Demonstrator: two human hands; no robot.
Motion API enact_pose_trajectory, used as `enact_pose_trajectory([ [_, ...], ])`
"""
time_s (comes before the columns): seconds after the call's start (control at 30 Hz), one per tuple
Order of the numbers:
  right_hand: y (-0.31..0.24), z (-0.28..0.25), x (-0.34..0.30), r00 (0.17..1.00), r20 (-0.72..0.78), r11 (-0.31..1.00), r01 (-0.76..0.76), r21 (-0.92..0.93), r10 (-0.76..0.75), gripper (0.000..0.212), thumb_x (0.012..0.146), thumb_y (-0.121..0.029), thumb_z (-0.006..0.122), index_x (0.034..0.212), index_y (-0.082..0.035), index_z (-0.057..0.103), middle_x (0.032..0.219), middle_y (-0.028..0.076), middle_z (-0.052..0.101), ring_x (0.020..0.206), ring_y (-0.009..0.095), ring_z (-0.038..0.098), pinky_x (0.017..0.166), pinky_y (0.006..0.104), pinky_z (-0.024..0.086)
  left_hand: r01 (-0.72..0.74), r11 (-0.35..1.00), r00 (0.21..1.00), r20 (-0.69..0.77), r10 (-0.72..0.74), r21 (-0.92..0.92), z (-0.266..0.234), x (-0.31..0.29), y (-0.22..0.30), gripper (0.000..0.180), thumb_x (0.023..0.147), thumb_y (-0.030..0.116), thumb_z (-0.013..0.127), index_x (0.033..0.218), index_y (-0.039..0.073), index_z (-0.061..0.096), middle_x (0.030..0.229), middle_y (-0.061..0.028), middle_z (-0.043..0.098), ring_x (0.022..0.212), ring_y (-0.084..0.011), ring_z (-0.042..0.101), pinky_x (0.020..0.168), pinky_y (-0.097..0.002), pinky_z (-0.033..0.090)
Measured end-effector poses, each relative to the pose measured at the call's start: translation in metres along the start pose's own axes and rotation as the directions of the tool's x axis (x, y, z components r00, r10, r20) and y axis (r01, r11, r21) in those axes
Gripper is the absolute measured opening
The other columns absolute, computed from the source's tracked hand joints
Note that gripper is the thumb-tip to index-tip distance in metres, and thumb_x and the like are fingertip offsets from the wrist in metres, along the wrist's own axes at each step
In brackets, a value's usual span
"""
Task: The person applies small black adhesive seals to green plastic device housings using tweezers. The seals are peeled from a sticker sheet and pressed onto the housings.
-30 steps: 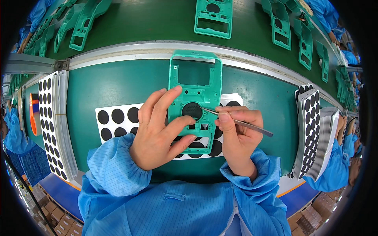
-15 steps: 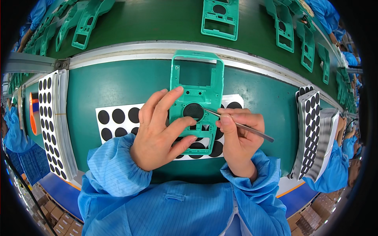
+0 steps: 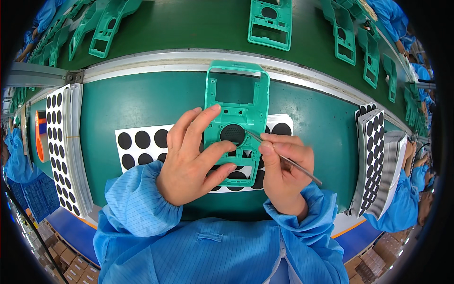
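A green plastic housing (image 3: 236, 102) with a rectangular window and a round opening stands tilted over a white sheet of black round stickers (image 3: 142, 142). My left hand (image 3: 191, 158) grips the housing from its left side, thumb across the lower part. My right hand (image 3: 283, 173) pinches metal tweezers (image 3: 283, 158), whose tip touches a black round sticker (image 3: 232, 134) sitting in the housing's round opening.
Stacks of sticker sheets lie at the left (image 3: 61, 142) and at the right (image 3: 371, 156). Several green housings (image 3: 269, 21) ride the green conveyor belt (image 3: 189, 33) beyond a metal rail (image 3: 142, 61). Other people's blue sleeves (image 3: 402, 203) show at both edges.
The housing has shifted slightly right and tilted up in my left hand. The tweezers' tip stays at the round opening. Housings on the belt have moved to the right.
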State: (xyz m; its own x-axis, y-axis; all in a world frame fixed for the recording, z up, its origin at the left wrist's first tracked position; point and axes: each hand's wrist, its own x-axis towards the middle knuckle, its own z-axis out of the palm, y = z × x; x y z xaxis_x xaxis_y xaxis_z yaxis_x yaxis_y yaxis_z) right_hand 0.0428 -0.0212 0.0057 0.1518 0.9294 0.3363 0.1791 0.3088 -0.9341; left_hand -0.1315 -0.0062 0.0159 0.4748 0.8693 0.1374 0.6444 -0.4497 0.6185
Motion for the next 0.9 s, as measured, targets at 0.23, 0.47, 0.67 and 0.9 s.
enact_pose_trajectory([
  [0.23,-0.0041,-0.0009,0.0055,0.985,0.112,0.974,0.152,-0.168,-0.134,0.02,0.072,0.006,0.067,0.087,0.0,0.055,0.083,0.019,0.061,0.06,0.019,0.059,0.049,0.0237,0.047,-0.004,1.0,1.0,-0.003,0.004,-0.006,0.0006,0.0014,-0.0012,0.029,0.065,0.022,0.072,0.09,0.011,0.062,0.133,-0.0197,0.031,0.116,-0.0413,0.031,0.095,-0.0465,0.027],
  [0.47,-0.0025,0.002,0.0031,0.964,0.153,0.942,0.249,-0.224,-0.218,0.025,0.067,0.006,0.069,0.088,0.0,0.056,0.085,0.018,0.06,0.057,0.021,0.057,0.048,0.0249,0.047,-0.001,1.0,0.999,-0.041,0.001,-0.004,0.0009,0.0009,-0.0014,0.031,0.063,0.022,0.072,0.091,0.012,0.061,0.131,-0.0168,0.035,0.113,-0.0376,0.036,0.09,-0.0444,0.032],
  [0.67,-0.0032,0.0,0.0023,0.964,0.154,0.94,0.249,-0.232,-0.217,0.025,0.067,0.006,0.07,0.087,0.0,0.056,0.085,0.018,0.06,0.057,0.02,0.057,0.049,0.0246,0.047,0.0,1.0,0.999,-0.041,-0.001,-0.012,0.0012,0.0004,-0.0017,0.031,0.063,0.021,0.072,0.09,0.012,0.061,0.131,-0.0159,0.035,0.113,-0.0375,0.036,0.09,-0.0443,0.032],
  [0.9,-0.0038,-0.0019,0.0023,0.972,0.16,0.959,0.204,-0.199,-0.173,0.025,0.067,0.005,0.07,0.085,-0.001,0.054,0.085,0.017,0.062,0.053,0.02,0.054,0.047,0.0245,0.044,-0.004,0.999,0.998,-0.059,0.001,-0.049,0.0029,0.0008,-0.0029,0.031,0.064,0.022,0.071,0.09,0.012,0.06,0.13,-0.0158,0.036,0.113,-0.0373,0.036,0.09,-0.044,0.032],
])
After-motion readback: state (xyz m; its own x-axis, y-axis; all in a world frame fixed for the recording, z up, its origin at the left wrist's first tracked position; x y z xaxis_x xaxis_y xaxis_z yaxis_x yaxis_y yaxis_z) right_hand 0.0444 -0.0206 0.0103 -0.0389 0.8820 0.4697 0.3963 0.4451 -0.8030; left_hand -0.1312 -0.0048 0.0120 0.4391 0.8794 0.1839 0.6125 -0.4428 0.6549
